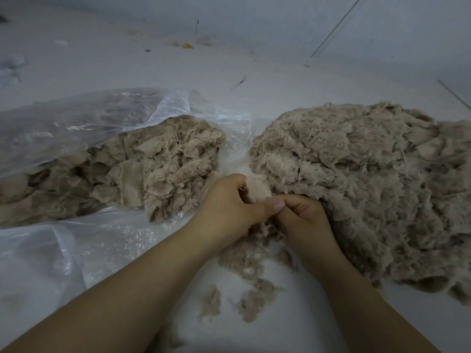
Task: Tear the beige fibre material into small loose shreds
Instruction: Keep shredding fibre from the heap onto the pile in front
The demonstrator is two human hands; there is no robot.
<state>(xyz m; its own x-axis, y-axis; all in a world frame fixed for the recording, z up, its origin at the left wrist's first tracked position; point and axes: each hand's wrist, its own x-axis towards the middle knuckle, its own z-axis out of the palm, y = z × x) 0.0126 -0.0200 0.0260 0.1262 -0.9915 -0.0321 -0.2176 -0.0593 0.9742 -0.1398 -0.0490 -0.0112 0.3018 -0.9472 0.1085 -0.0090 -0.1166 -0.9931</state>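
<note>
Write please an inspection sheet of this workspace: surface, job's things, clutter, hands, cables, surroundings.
Surface: pale floor, dusty.
Job's things: beige piece pinched between both hands; big shredded pile at right; coarser fibre lumps spilling from a clear plastic bag at left; loose shreds under the hands.
Clutter: small yellow scrap and dark specks far back.
Hands: left hand and right hand both grip the piece, thumbs meeting.
Cables: nothing seen.
Surroundings: thin dark floor line at upper right.
</note>
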